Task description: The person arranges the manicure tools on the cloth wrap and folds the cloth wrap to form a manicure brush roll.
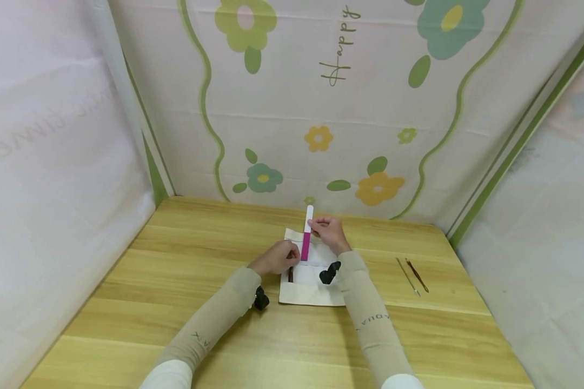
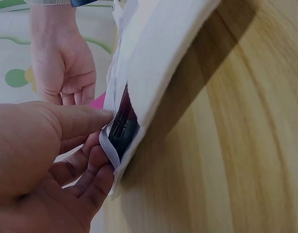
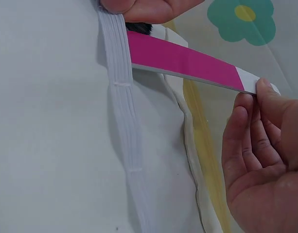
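Observation:
My right hand (image 1: pixel 328 232) pinches the white end of a nail file (image 3: pixel 187 58), which is pink over most of its length. The file's pink end meets the edge of a white elastic band (image 3: pixel 120 82); I cannot tell how far it is tucked in. This band runs across an open off-white fabric pouch (image 1: pixel 311 294). With thumb and fingers my left hand (image 2: pixel 56 150) pinches the band at the pouch's left side. A dark object with a reddish part (image 2: pixel 123 126) sits behind the band there, its kind unclear.
On the wooden table (image 1: pixel 199 232), to the right of the pouch, lie a thin metal rod tool (image 1: pixel 409 278) and a slim brown tool (image 1: pixel 417 275). A flower-printed cloth (image 1: pixel 282 97) stands behind the table, with cloth walls at both sides.

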A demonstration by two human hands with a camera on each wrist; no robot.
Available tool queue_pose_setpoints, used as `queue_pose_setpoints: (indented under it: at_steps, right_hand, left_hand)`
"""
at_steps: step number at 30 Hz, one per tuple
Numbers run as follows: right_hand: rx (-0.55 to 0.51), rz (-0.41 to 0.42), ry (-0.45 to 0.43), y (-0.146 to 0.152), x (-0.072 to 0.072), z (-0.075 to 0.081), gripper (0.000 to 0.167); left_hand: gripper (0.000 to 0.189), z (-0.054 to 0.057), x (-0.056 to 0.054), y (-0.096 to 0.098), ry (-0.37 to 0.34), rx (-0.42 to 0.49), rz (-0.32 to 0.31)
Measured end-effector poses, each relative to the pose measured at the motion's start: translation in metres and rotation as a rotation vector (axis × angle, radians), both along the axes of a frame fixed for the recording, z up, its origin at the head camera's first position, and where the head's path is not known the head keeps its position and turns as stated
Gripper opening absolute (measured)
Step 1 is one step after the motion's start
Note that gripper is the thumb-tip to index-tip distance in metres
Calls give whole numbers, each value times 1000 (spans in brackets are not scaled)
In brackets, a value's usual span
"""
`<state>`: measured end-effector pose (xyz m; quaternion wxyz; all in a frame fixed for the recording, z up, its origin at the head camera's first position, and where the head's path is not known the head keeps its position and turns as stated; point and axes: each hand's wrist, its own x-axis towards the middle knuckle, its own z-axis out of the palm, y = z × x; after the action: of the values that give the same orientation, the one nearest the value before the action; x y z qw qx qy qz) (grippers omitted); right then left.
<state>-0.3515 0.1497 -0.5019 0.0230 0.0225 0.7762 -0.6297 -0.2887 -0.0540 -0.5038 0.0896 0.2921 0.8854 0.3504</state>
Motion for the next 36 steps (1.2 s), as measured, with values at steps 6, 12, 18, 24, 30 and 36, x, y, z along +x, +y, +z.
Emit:
queue_pose_setpoints:
  at_steps: [6,12,18,24,30,36]
  right_hand:
    - [45,75,-63,1,6,-4,24]
    - [112,145,-144,1,13,-5,22]
    - [151,213,-195,7,16,-1,20]
    - [188,226,-322,12,18,7,16]
    - [214,267,-346,14,23,13,17]
    - [238,273,-340,17,25,14,17]
  left_hand:
    - [12,0,1,1,-25,17,15]
    - [13,2,4,-1,-5,13,17]
    - [11,8,16,2,30,-21,-28]
    - [9,14,33,6,20,-132,-165]
    - [8,14,41,8,61,-198,-193]
    - [10,15,44,7,54,-202,-185]
